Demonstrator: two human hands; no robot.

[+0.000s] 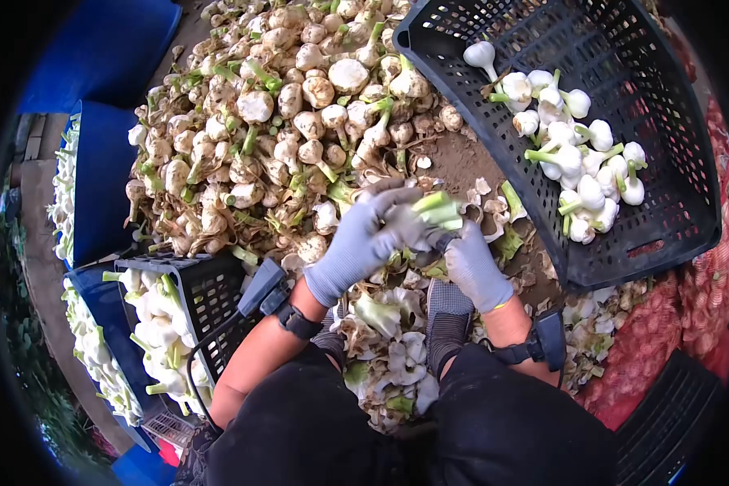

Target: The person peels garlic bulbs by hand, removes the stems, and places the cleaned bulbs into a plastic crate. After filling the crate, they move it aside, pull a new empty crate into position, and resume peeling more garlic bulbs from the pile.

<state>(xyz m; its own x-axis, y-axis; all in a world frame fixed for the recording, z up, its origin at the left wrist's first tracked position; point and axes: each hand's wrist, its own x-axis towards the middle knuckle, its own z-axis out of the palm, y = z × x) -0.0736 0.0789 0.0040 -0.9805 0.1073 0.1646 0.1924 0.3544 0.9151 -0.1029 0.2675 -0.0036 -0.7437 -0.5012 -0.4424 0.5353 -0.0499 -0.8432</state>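
The heap of unpeeled garlic [283,121] fills the ground from ten to twelve o'clock: lumpy bulbs in dirty, papery tan skin, with stiff green stalk stubs and dry roots. It is loosely stacked, so a knock at its foot could likely send bulbs rolling into the waste. At two o'clock a black plastic crate [672,219] with a lattice wall lies tipped toward the person, holding smooth white cleaned bulbs [579,162]; tilted so, they might slide out over its low rim. A second crate [211,292] of white bulbs sits at eight o'clock. Between the knees, at six o'clock, lies a litter of peelings [389,348], limp, pale and curled. At the centre both hands wear grey knit gloves: the left hand [360,239] is curled closed round a garlic bulb [429,212], and the right hand [470,267] pinches its underside, fingers bent. The bulb's cut stalk is pale green and layered; the gloves may slip on loose skin, and the bulb would drop among the peelings.
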